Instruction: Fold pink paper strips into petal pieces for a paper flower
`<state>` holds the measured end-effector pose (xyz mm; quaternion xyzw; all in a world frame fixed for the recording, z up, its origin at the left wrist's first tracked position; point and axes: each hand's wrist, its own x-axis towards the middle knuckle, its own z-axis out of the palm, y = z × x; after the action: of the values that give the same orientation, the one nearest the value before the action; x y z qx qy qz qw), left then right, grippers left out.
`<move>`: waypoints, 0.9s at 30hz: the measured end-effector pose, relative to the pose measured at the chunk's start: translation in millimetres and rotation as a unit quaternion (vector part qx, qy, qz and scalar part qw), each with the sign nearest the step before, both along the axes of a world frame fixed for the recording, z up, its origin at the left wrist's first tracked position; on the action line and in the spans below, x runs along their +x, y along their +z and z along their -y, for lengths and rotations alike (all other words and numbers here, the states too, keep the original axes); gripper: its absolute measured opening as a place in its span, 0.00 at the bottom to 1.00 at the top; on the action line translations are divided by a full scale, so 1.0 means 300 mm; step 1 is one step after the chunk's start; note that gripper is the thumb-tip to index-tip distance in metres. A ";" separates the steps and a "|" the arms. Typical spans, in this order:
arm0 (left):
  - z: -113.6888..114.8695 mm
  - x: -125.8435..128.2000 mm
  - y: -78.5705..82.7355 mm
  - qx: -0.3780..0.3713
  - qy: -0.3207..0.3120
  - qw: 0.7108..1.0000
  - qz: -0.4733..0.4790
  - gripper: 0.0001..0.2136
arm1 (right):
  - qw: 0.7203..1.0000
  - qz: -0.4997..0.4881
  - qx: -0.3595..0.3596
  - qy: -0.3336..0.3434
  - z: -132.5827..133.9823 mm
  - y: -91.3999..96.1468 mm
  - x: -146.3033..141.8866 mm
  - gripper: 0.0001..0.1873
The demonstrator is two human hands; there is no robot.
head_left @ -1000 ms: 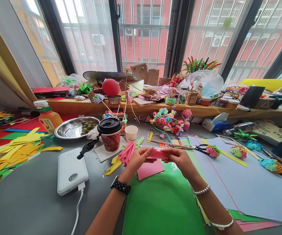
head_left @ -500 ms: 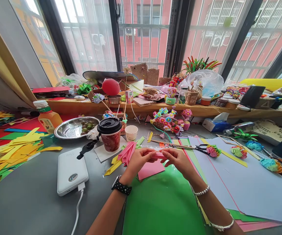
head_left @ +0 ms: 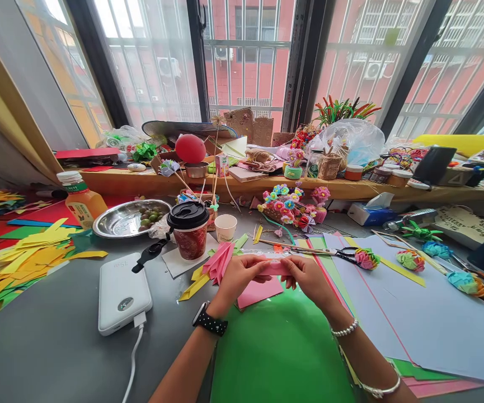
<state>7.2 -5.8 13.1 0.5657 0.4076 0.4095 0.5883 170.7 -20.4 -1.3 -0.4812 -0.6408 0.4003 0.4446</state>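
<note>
Between my two hands is a small folded strip of pink paper [head_left: 273,270], held level above the table. My left hand [head_left: 242,275] pinches its left end, thumb on top. At the other end, the thumb and fingers of my right hand [head_left: 304,275] close on it. Just below lies a flat pink paper sheet [head_left: 260,291], partly over a green mat [head_left: 283,347]. Folded pink strips [head_left: 218,263] sit left of my left hand, beside folded yellow strips [head_left: 194,285].
A lidded coffee cup [head_left: 188,235] and a white paper cup [head_left: 225,228] stand behind my left hand. At left are a power bank [head_left: 124,294] with a cable and a steel plate [head_left: 111,221]. Scissors [head_left: 344,254] and paper flowers [head_left: 366,258] lie right on white sheets [head_left: 438,330].
My right hand has shifted slightly right and its fingers curl lower under the pink strip. More of the strip's front side now shows between my hands.
</note>
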 end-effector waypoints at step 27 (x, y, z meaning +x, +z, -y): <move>-0.010 -0.004 -0.003 0.020 -0.007 0.999 -0.042 0.12 | 0.999 0.033 0.034 -0.015 0.014 0.011 -0.020 0.12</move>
<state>5.9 -2.8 12.2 0.5967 0.4200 0.3894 0.5620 164.6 -24.7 2.2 -0.4883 -0.6610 0.3557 0.4451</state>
